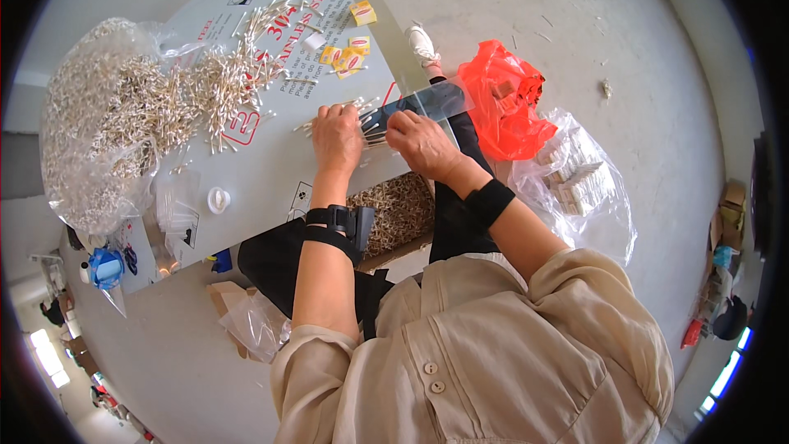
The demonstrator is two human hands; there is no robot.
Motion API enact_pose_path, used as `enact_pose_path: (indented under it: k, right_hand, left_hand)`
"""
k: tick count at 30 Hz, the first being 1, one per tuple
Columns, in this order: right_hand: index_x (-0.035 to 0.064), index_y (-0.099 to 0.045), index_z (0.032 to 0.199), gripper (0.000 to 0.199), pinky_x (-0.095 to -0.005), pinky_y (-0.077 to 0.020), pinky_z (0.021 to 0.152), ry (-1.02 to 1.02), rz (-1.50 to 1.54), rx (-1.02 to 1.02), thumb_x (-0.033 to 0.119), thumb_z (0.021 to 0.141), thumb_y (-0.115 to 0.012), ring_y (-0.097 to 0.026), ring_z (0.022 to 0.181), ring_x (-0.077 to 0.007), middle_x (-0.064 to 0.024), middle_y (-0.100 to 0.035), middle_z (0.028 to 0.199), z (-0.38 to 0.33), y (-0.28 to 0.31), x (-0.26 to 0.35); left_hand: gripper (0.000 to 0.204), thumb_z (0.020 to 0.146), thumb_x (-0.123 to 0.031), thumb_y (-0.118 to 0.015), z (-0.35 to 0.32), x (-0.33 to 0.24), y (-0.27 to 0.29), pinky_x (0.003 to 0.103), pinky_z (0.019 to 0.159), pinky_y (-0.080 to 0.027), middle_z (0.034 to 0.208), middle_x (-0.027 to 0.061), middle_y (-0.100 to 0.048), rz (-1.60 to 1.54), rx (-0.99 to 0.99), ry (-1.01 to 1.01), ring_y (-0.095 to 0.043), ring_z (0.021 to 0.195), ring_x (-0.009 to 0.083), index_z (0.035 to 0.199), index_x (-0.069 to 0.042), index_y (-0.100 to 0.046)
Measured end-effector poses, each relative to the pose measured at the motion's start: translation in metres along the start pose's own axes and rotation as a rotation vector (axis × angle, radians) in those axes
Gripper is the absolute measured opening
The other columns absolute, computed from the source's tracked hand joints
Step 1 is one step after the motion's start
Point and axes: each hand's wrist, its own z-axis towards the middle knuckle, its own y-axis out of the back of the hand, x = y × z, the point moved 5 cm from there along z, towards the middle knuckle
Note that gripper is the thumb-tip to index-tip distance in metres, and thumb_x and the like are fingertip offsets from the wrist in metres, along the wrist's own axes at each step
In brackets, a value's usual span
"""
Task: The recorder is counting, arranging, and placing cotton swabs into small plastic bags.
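My left hand point(337, 138) is closed around a small bunch of white-tipped cotton swabs point(355, 107) over the table. Beside it, my right hand point(421, 144) pinches the near end of a clear plastic bag point(448, 100), which stretches past the table edge over my dark trousers. Several swab sticks point(374, 133) lie in the gap between the two hands, at the bag's mouth. My fingers cover part of the swabs, so how far they reach into the bag is hidden.
Loose cotton swabs point(234, 82) spill from a large clear sack point(99, 127) across the metal-sheet table point(222, 226). Small yellow packets point(349, 57) and a white round lid point(219, 200) lie there too. Below is a box of swabs point(394, 210); rightward, a red bag point(497, 107) and clear bag point(575, 177).
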Motion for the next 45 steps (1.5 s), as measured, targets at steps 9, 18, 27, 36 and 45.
enact_pose_path:
  k: [9,18,27,36,45]
  right_hand:
    - [0.0037,-0.057,0.08,0.012,-0.0382,-0.0487,0.078,-0.135,0.005,-0.066,0.006,0.07,-0.064,-0.056,0.09,-0.0286,-0.0096,-0.053,0.093,-0.021,-0.008,0.012]
    - [0.0045,-0.06,0.089,0.024,-0.041,-0.0492,0.083,-0.345,0.186,-0.224,0.004,0.068,-0.072,-0.057,0.096,-0.035,-0.0129,-0.055,0.102,-0.026,-0.004,0.003]
    - [0.0017,-0.059,0.097,0.027,-0.039,-0.0501,0.086,-0.574,0.425,-0.326,0.002,0.072,-0.07,-0.059,0.101,-0.0353,-0.0156,-0.055,0.114,-0.034,-0.013,-0.006]
    - [-0.0014,-0.056,0.103,0.027,-0.0343,-0.0502,0.09,-0.659,0.583,-0.424,0.0,0.078,-0.068,-0.06,0.102,-0.0279,-0.0152,-0.054,0.122,-0.032,-0.018,-0.012]
    - [-0.0029,-0.057,0.112,0.021,-0.0292,-0.0469,0.093,-0.656,0.803,-0.53,0.002,0.092,-0.058,-0.056,0.11,-0.0191,-0.0132,-0.054,0.126,-0.032,-0.031,-0.021]
  left_hand:
    - [0.012,0.082,-0.01,-0.063,-0.01,-0.012,0.002,0.044,0.088,-0.044,0.101,0.0084,-0.063,0.02,0.151,-0.019,-0.055,0.103,0.0288,0.092,-0.006,-0.066]
    - [0.035,0.08,-0.007,-0.068,-0.053,-0.021,0.001,0.045,0.095,-0.041,0.116,0.0102,-0.059,-0.061,-0.235,0.006,-0.053,0.114,0.0294,0.114,-0.005,-0.06]
    - [0.014,0.076,-0.01,-0.071,-0.011,-0.001,-0.004,0.043,0.083,-0.043,0.093,0.007,-0.058,0.031,-0.021,-0.014,-0.054,0.097,0.0276,0.086,-0.006,-0.062]
    - [0.01,0.081,-0.013,-0.067,-0.007,-0.008,-0.001,0.044,0.087,-0.042,0.095,0.0076,-0.059,0.005,0.036,0.041,-0.053,0.101,0.0285,0.086,-0.006,-0.062]
    - [0.007,0.08,-0.009,-0.063,-0.011,-0.01,-0.006,0.041,0.08,-0.045,0.091,0.0065,-0.059,0.078,-0.133,-0.003,-0.056,0.096,0.0268,0.087,-0.007,-0.064]
